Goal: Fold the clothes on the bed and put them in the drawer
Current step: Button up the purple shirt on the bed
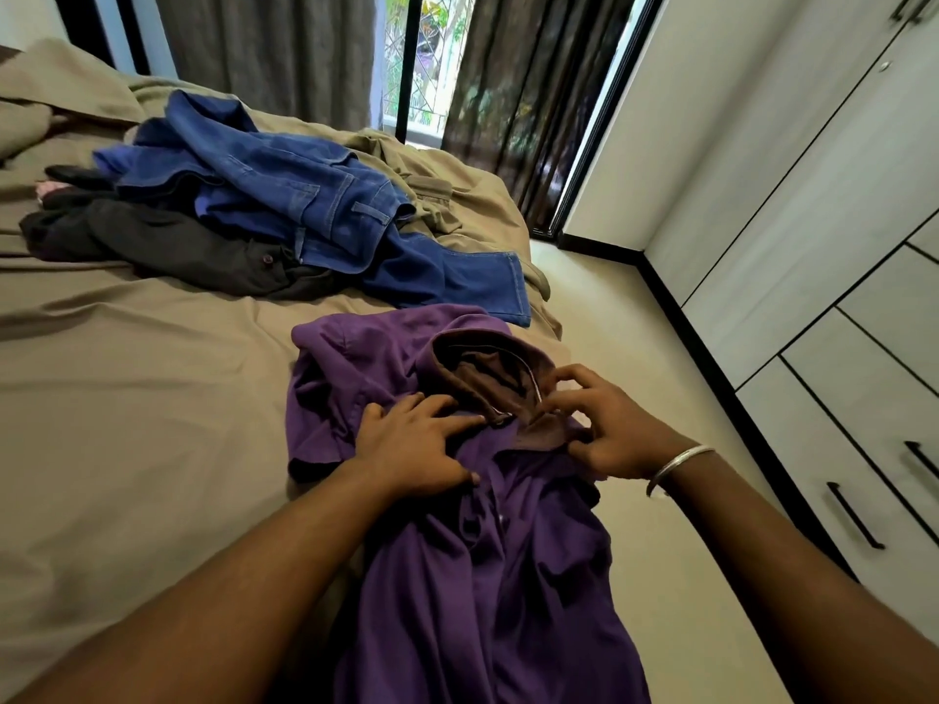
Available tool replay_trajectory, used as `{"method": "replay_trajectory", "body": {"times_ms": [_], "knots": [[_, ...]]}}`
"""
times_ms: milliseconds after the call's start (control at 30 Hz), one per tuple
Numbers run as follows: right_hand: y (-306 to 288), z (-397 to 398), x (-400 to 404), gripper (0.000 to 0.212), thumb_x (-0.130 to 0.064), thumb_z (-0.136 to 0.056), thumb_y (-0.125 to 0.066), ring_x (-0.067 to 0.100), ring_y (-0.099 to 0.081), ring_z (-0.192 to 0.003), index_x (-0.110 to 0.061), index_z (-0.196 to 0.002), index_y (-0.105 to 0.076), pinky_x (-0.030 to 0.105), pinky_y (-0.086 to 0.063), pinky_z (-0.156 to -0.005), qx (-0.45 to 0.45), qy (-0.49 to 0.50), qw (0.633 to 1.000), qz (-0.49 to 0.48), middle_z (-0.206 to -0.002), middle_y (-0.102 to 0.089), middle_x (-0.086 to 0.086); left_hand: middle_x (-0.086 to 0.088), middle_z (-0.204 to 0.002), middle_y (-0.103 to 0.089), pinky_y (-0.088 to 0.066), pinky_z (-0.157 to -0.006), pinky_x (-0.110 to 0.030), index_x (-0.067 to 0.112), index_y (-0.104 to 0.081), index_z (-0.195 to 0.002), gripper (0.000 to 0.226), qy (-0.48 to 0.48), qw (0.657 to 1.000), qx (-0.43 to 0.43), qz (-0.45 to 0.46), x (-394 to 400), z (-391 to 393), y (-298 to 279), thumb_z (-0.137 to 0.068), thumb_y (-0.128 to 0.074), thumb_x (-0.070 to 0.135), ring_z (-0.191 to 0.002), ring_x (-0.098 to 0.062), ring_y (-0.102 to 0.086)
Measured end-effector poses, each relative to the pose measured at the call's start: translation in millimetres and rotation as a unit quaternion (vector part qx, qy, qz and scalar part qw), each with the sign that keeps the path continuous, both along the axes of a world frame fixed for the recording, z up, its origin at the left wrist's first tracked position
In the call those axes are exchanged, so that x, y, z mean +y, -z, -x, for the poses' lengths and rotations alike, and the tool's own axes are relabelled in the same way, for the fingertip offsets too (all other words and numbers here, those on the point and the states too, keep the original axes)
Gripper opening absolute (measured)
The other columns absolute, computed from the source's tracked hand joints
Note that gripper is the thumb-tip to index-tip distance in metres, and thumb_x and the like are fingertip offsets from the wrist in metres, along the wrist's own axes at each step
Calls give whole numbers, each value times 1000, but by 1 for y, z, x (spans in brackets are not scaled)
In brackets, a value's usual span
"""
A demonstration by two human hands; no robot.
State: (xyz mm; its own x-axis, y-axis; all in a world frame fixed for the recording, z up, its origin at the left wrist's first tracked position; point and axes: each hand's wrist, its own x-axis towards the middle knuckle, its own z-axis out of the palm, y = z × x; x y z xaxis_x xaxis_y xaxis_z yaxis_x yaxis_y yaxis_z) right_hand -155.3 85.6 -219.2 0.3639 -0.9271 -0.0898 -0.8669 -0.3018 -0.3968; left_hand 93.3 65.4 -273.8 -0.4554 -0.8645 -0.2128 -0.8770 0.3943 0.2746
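**Purple shirt spread at the bed's edge, both hands at its collar**

A purple collared shirt (488,566) lies front-up along the right-hand edge of the bed (127,398), its brown-lined collar (488,378) pointing away from the person and its lower part running toward the bottom of the view. The left hand (414,444) rests flat on the cloth just left of the collar, fingers straight and spread, pressing the fabric down — it grips nothing. The right hand (604,429) has its fingers curled at the collar's right side, with the fingertips pinching the collar's edge near the placket; a silver bangle (678,467) circles that wrist.

Farther up the tan bedsheet, well apart from the shirt, a heap of unfolded clothes waits: blue jeans (315,210) sprawled on top, one leg reaching toward the bed's edge, and a dark garment (167,246) beneath and to the left of them.

To the right of the bed stands a white wardrobe (792,205) with drawers (874,439) — all shut, black bar handles on their fronts. Dark curtains (274,53) hang behind the bed.
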Motion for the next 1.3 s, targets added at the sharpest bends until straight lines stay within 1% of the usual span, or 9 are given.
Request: {"method": "replay_trajectory", "body": {"times_ms": [167, 267, 467, 567, 733, 800, 967, 1067, 1300], "knots": [[-5, -1, 0, 33, 2, -62, -38, 15, -55, -91, -16, -74, -63, 28, -47, -74, -128, 0, 985, 114, -100, -60, 3, 16, -165, -7, -17, -113, -50, 61, -14, -147, 71, -45, 999, 12, -8, -6, -6, -2, -87, -53, 59, -152, -15, -7], [-16, -2, 1, 26, -1, -67, -46, 20, -53, -91, -20, -80, -57, 30, -47, -72, -139, -24, 985, 96, -101, -52, 3, 16, -165, -7, -17, -112, -50, 60, -14, -147, 71, -47, 999, 15, -7, -6, -7, -1, -88, -52, 59, -152, -16, -8], [-25, -7, -12, 44, 7, -65, -61, 9, -54, -94, -20, -101, -60, 12, -41, -72, -6, -118, 988, 98, -109, -56, -5, 16, -165, -7, -17, -113, -52, 59, -16, -148, 70, -47, 999, 12, -11, -6, -6, -1, -88, -52, 60, -152, -17, -8], [-41, -12, -14, 54, 3, -70, -62, 11, -57, -80, -28, -114, -52, 20, -44, -63, 34, -114, 990, 69, -95, -64, -4, 15, -165, -8, -16, -113, -51, 58, -17, -148, 69, -48, 999, 15, -9, -6, -5, -2, -89, -52, 59, -152, -17, -8], [-55, -31, -26, 18, -14, -90, -59, 21, -57, -74, -26, -99, -70, 29, -45, -60, 356, -82, 924, 109, -81, -56, 0, 15, -164, -10, -16, -113, -51, 58, -18, -148, 69, -55, 998, 15, -8, -6, -5, -1, -88, -53, 57, -152, -18, -10], [-53, -39, -29, 12, -23, -93, -60, 23, -59, -76, -22, -96, -71, 31, -51, -64, 385, -78, 908, 144, -82, -55, 1, 15, -164, -11, -16, -113, -51, 57, -20, -148, 69, -58, 998, 15, -1, -6, -5, -1, -88, -53, 56, -152, -18, -11], [-21, -43, -35, 16, -29, -89, -56, 27, -59, -79, -22, -98, -68, 31, -38, -53, 306, -33, 883, 354, -96, -63, 4, 9, -157, -31, -22, -108, -49, 49, -29, -148, 71, -79, 995, 36, 54, -2, -2, 1, -83, -58, 52, -143, -19, -27], [3, -53, -27, 18, -15, -84, -66, 33, -57, -58, -15, -100, -60, 27, -32, -42, 216, 85, 912, 339, -83, -64, 9, 5, -135, -44, -28, -98, -43, 39, -38, -143, 69, -86, 987, 59, 126, 3, 2, -1, -80, -64, 48, -126, -19, -41], [29, -62, -17, 26, -10, -71, -65, 19, -57, -82, -17, -96, -61, 29, -47, -69, -103, 252, 939, 211, -94, -63, 3, 12, -102, -61, -23, -79, -35, 35, -67, -102, 22, -49, 981, 124, 143, 7, 7, -3, -83, -62, 43, -103, -14, -55]]}}
